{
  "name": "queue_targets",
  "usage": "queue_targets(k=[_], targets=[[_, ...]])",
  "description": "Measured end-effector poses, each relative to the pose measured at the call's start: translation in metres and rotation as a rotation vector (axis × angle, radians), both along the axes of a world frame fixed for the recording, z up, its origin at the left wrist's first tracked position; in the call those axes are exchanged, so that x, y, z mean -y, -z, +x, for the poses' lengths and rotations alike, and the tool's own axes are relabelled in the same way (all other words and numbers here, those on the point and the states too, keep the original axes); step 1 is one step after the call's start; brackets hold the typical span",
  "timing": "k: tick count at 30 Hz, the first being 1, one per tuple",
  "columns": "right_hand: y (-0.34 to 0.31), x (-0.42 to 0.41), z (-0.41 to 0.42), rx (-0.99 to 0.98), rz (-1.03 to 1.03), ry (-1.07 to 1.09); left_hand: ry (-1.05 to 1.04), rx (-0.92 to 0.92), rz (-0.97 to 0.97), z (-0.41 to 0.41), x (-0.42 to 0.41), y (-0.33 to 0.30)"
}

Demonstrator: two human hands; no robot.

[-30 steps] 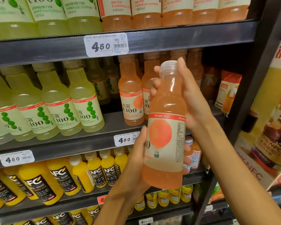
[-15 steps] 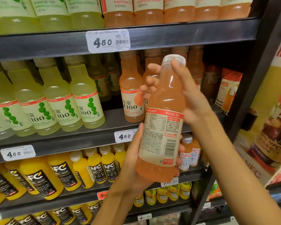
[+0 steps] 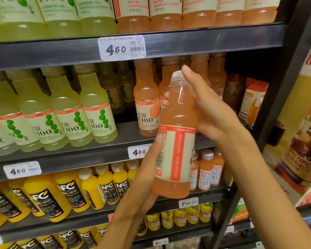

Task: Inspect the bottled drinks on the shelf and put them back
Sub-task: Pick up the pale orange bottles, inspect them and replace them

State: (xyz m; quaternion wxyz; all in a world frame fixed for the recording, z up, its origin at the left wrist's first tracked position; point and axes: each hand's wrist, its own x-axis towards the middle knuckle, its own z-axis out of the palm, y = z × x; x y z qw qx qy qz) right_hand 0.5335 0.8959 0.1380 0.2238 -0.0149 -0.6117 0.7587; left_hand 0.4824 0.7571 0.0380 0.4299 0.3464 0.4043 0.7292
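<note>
The clear plastic bottle of pale orange drink (image 3: pixel 176 133) has rotated further, showing its label seam. Left grip (image 3: pixel 147 175) clasps the base, right grip (image 3: pixel 210 112) the neck; keep both firm while turning.

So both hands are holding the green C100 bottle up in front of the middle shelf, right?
Not quite: the head view shows the left hand and the right hand holding an orange C100 bottle, not a green one. It is indeed held up in front of the middle shelf.
</note>
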Motion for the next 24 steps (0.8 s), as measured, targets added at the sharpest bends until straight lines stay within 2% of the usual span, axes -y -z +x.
queue_targets(k=[3,5,8,11,13,17,24], targets=[[0.002,-0.001,-0.003,-0.090,-0.064,-0.118,0.220,0.131,0.104,0.006,0.001,-0.003],[0.004,0.002,-0.007,-0.142,-0.163,-0.199,0.284,0.152,0.098,0.010,-0.002,-0.003],[0.002,0.000,-0.007,-0.186,-0.185,-0.185,0.199,0.025,0.027,0.004,-0.003,-0.001],[0.000,-0.006,-0.005,-0.177,-0.048,-0.032,0.067,-0.061,-0.026,-0.005,-0.004,-0.001],[0.000,-0.007,-0.005,-0.150,0.005,0.028,0.038,-0.054,-0.034,-0.002,-0.006,-0.002],[-0.001,-0.007,-0.005,-0.106,0.013,0.004,0.072,0.059,-0.005,0.005,-0.007,-0.002],[0.005,0.001,-0.017,-0.011,-0.206,-0.130,0.360,0.456,0.137,0.019,-0.007,-0.012]])
